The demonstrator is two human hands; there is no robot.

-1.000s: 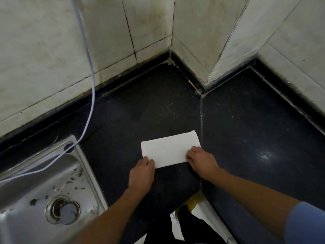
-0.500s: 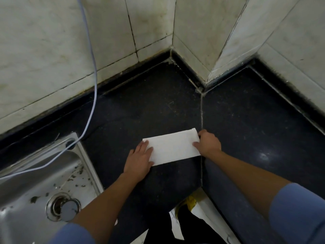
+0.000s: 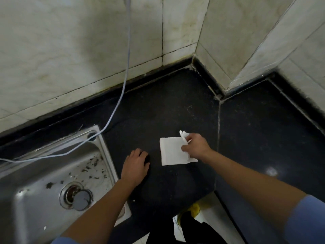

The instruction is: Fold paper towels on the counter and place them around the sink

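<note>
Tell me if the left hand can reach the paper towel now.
Probably yes: the left hand rests on the counter beside the paper towel, with nothing lying between them; the right hand grips only its right edge.

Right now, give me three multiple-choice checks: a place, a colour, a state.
1. Where does the paper towel lie? A. on the floor B. on a shelf C. on the counter, right of the sink
2. What colour is the cable down the wall? A. pale blue B. red C. yellow
3. What is the right hand doing? A. lying flat on the counter B. pinching the paper towel's right edge C. gripping the cable
Answers: C, it lies on the dark counter beside the sink; A, pale blue against the wall; B, it grips the raised edge.
</note>
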